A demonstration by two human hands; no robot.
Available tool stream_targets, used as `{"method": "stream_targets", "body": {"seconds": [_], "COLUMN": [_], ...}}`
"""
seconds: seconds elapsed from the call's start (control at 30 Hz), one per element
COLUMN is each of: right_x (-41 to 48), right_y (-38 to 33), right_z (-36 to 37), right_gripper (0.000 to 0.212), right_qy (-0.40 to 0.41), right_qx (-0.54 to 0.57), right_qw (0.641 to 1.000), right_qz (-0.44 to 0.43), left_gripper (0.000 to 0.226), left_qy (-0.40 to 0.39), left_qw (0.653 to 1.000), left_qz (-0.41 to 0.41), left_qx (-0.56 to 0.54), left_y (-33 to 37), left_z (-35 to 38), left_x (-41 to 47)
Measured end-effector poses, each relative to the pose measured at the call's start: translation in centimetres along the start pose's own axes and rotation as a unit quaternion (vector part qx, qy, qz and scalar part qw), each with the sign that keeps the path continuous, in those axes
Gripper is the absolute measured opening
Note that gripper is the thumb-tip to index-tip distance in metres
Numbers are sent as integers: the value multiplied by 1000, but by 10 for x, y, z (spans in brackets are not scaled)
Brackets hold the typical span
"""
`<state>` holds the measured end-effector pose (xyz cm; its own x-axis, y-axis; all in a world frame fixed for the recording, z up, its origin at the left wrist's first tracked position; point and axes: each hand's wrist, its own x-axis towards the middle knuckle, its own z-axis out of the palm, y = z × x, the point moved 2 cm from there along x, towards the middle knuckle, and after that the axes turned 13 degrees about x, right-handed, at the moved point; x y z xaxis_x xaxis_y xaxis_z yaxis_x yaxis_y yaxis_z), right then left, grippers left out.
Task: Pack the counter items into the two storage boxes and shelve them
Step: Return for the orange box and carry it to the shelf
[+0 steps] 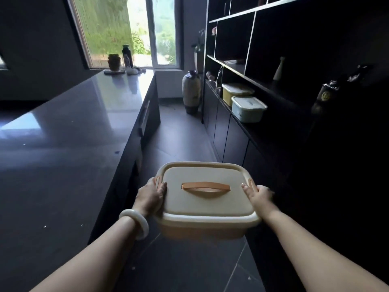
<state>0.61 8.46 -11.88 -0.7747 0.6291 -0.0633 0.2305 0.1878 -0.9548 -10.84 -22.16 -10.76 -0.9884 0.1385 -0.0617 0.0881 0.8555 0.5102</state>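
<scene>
Both hands grip the cream storage box by its sides

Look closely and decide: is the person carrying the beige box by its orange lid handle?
No: the left hand and right hand grip the beige box at its sides, leaving the orange handle untouched.

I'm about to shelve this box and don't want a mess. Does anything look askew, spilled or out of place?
Nothing stands out. The lid sits flat on the beige box, gripped at its sides by the left hand and right hand. The yellow box and blue box on the shelf are closed and upright.
</scene>
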Motion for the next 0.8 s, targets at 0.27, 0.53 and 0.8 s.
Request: {"method": "stream_targets", "body": {"seconds": [0.27, 0.53, 0.8], "right_x": [162, 310, 391], "right_y": [-6, -8, 4], "right_z": [19, 43, 22], "right_gripper": [42, 41, 30], "right_qy": [58, 158, 287], "right_qx": [-2, 66, 94], "right_qw": [998, 983, 945], "right_qz": [25, 67, 125], "left_gripper": [33, 23, 31], "left_qy": [-21, -77, -121], "left_qw": [999, 988, 961], "left_qz": [30, 136, 239], "left_qx": [-2, -1, 65], "left_y": [65, 143, 254], "left_z": [33, 74, 130], "left_x": [177, 373, 505]}}
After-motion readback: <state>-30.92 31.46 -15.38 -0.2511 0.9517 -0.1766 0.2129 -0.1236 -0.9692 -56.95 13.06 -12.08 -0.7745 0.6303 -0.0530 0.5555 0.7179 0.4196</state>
